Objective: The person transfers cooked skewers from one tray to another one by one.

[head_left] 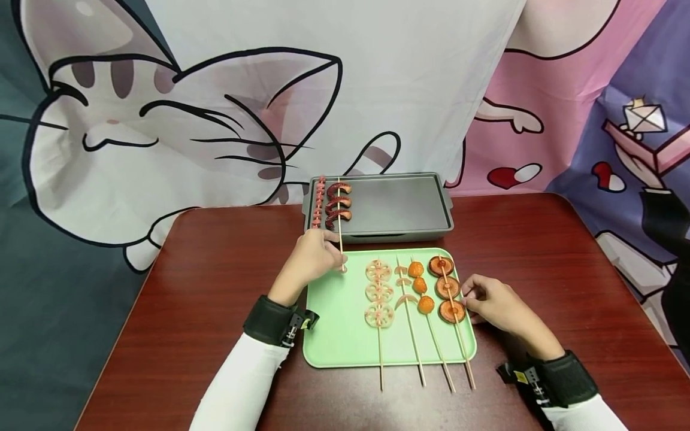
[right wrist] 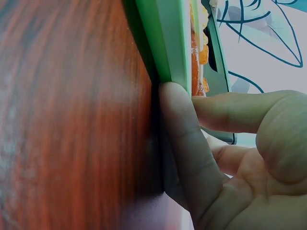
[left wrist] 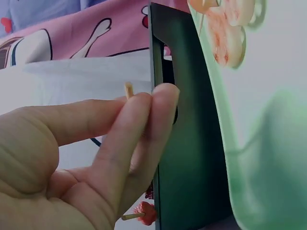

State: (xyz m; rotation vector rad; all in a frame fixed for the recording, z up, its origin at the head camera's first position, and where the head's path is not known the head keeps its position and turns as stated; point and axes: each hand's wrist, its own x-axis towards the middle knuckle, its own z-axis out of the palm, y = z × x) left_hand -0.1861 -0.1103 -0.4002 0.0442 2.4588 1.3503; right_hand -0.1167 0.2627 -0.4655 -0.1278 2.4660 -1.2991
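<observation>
My left hand (head_left: 314, 254) pinches the lower stick of a skewer (head_left: 339, 203) threaded with dark red-brown curled pieces, which lies over the left part of the grey grill pan (head_left: 399, 206). In the left wrist view the stick's end (left wrist: 128, 89) pokes out between thumb and fingers. On the pan, left of it, is a skewer of small pink-red pieces (head_left: 318, 200). My right hand (head_left: 497, 301) grips the right rim of the light green tray (head_left: 336, 335); the right wrist view shows finger and thumb about the tray edge (right wrist: 165, 48).
Side by side on the tray lie skewers of lotus root slices (head_left: 379, 292), thin pale pink curved pieces (head_left: 404, 281), orange balls (head_left: 419, 285) and brown mushroom-like rounds (head_left: 447, 287). Their sticks overhang its front edge onto the brown table (head_left: 215, 335). A cartoon-print cloth (head_left: 420, 78) hangs behind the pan.
</observation>
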